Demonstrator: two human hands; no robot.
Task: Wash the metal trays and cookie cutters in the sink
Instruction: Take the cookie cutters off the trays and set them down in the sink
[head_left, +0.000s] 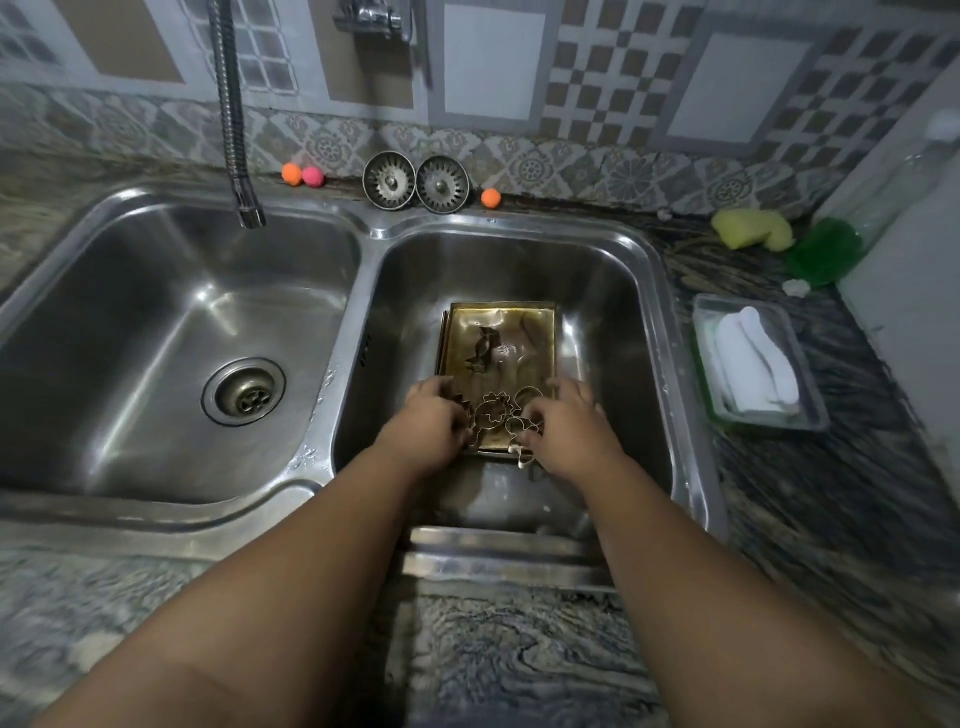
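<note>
Two bare arms reach across the marbled surface (519, 665) into the right basin of a steel double sink (670, 332). The hands are slightly apart: the left hand (434, 423) and right hand (571, 426) each curl their fingers on the cookie cutters (496, 415) heaped at the near end of the stacked metal trays (530, 358) (brownish, one more cutter lying farther up). Beyond, two strainers (389, 182) lean against the tiled wall.
</note>
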